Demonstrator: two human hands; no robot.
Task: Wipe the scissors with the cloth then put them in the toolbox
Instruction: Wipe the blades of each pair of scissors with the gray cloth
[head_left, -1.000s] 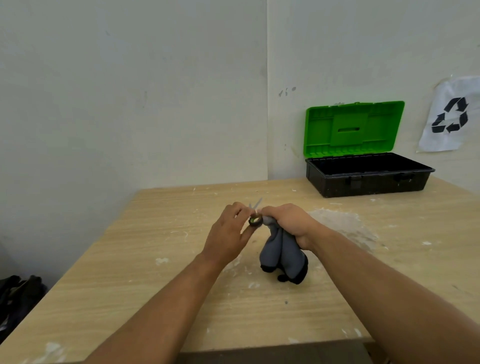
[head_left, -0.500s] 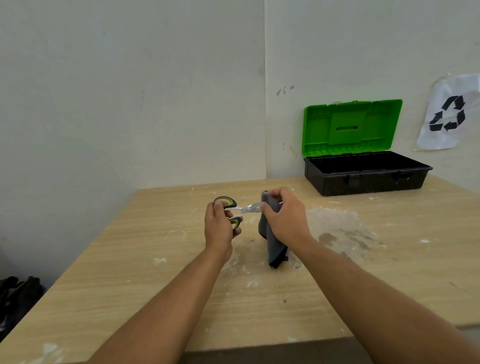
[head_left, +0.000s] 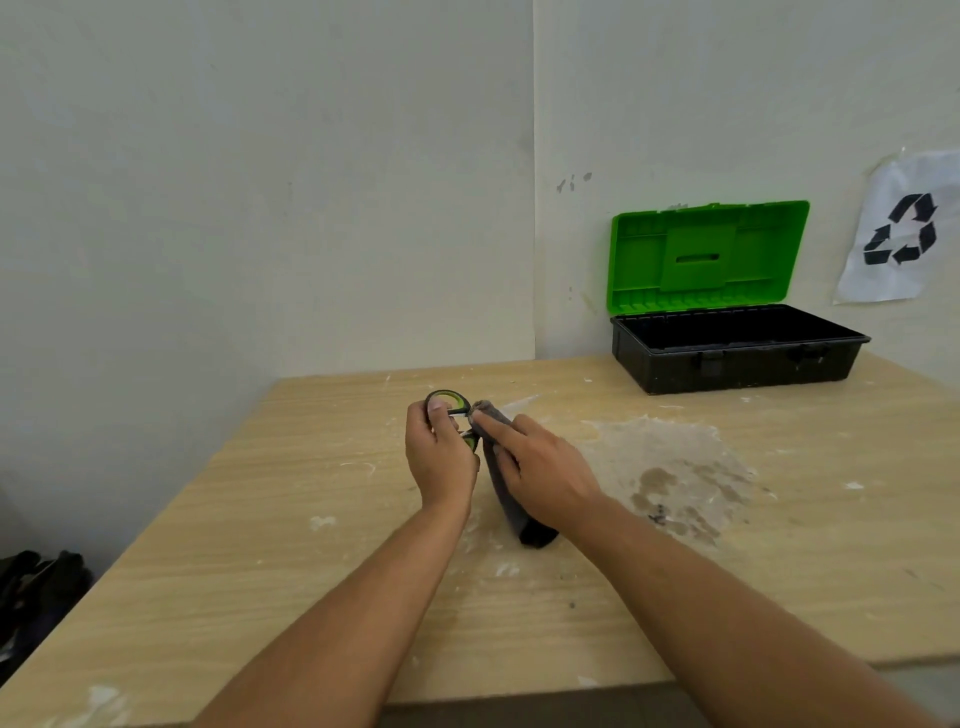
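Two pale walls (head_left: 260, 182) meeting in a corner form the background, with a wooden surface (head_left: 311, 571) set against them; the surface carries white smears and a broad pale, partly brownish stain (head_left: 670, 467) to the right of centre. At the far right of the surface, against the wall, stands the toolbox (head_left: 737, 358): a black tray with its green lid (head_left: 706, 257) raised upright, the interior dark and exposed. A sheet of paper bearing a black recycling symbol (head_left: 901, 228) hangs on the wall just right of the lid. Dark objects (head_left: 36, 587), too indistinct to identify, lie low at the left edge, beyond the surface. Two bare forearms extend from the bottom edge toward the centre. The right hand (head_left: 545, 473) grips the grey cloth (head_left: 506, 488), fingers curled around it and the index finger extended along its upper end; the cloth's dark lower end hangs toward the surface. The left hand (head_left: 439, 457) holds the scissors (head_left: 452, 413) by their black-and-green handles, fingers curled about them. The upper handle loop shows above the fingers; the blades are hidden where the cloth covers them. The scissors are held above the surface, near its centre and well apart from the toolbox.
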